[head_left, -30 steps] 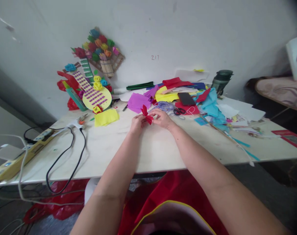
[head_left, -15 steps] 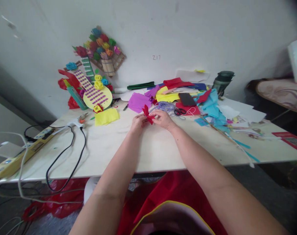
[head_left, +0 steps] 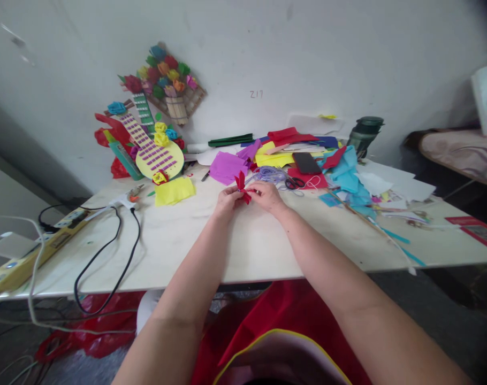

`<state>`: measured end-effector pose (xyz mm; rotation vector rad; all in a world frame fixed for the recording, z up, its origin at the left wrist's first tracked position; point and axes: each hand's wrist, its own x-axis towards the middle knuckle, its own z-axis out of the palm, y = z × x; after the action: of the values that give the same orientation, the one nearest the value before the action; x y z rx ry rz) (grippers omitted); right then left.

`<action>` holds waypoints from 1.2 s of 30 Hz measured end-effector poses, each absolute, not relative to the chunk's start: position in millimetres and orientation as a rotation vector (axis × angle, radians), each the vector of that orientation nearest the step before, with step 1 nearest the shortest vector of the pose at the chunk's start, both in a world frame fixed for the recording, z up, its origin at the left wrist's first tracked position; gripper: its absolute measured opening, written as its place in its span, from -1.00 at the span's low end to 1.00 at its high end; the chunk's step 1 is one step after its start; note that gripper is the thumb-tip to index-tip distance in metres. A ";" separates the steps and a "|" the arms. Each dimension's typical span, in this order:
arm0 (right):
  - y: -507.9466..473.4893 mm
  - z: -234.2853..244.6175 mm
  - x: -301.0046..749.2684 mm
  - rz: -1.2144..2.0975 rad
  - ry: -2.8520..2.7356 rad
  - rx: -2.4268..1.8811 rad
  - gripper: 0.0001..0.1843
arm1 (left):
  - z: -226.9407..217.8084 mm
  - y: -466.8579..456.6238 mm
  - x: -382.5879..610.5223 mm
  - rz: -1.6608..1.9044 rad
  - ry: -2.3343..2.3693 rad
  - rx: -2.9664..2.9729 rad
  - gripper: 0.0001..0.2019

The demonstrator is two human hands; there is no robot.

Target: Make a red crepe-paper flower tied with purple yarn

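Note:
A small folded piece of red crepe paper (head_left: 241, 182), spread like petals, is held between my two hands just above the table. My left hand (head_left: 228, 199) pinches it from the left side. With closed fingertips, my right hand (head_left: 266, 195) grips its right side near the middle. The fingers partly cover the red paper's centre. Just beyond lie purple paper sheets (head_left: 227, 167), a tangle of pale purple string (head_left: 269, 174) and black-handled scissors (head_left: 295, 183).
On the left stand a paper-flower guitar (head_left: 159, 158) and a green glue bottle (head_left: 125, 158); a glue gun (head_left: 125, 201), black cable and power strip (head_left: 61, 238) lie nearer. Yellow paper (head_left: 175, 191), a phone (head_left: 306, 163), blue paper (head_left: 345, 174) and a dark bottle (head_left: 366, 133) are also there.
The red paper has turned slightly between my hands, its upper petals now more upright. My right fingers have curled in closer around its middle. The rest looks the same.

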<state>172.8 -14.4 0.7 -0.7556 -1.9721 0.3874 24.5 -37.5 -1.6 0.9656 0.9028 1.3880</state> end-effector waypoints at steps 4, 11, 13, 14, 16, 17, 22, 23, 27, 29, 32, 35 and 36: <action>-15.0 0.9 171.3 0.410 -1.963 -0.732 -0.83 | 0.4 -40.4 25.7 1.388 0.902 0.961 -0.72; -17.3 0.2 169.7 0.395 -1.969 -0.816 -0.81 | -2.1 -38.7 25.6 1.386 0.888 0.970 -0.74; -18.6 0.2 170.2 0.348 -1.984 -0.855 -0.78 | -2.6 -38.4 25.3 1.376 0.880 0.978 -0.74; -19.1 0.3 170.5 0.322 -1.991 -0.878 -0.79 | -2.7 -38.6 25.2 1.374 0.876 0.982 -0.74; -19.7 0.3 171.4 0.274 -2.000 -0.920 -0.81 | -2.7 -39.0 25.1 1.363 0.866 0.990 -0.72; -19.8 0.3 171.8 0.258 -2.002 -0.934 -0.82 | -2.7 -39.3 25.1 1.355 0.861 0.993 -0.71; -17.7 -1.0 173.0 0.270 -1.997 -0.938 -0.85 | -3.0 -40.0 24.9 1.327 0.868 1.025 -0.67; -17.1 -1.3 173.0 0.274 -1.993 -0.934 -0.85 | -3.1 -40.0 24.8 1.322 0.871 1.038 -0.66; -14.1 -2.4 173.0 0.273 -1.981 -0.903 -0.87 | -3.4 -40.2 24.4 1.303 0.873 1.077 -0.64; -12.5 -2.7 173.4 0.271 -1.986 -0.892 -0.88 | -3.6 -40.5 24.5 1.299 0.859 1.090 -0.64; -10.6 -2.7 173.9 0.276 -1.990 -0.914 -0.89 | -3.6 -41.7 25.3 1.292 0.851 1.112 -0.63; -9.4 -2.8 173.9 0.304 -1.979 -0.917 -0.87 | -3.1 -42.5 26.4 1.290 0.866 1.132 -0.62; -9.1 -2.9 173.7 0.320 -1.967 -0.904 -0.87 | -3.0 -42.6 26.6 1.288 0.871 1.136 -0.61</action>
<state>173.7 -9.1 -2.9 -0.9041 -1.9669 0.3204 26.6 -42.6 -3.0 1.1362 0.8707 1.2878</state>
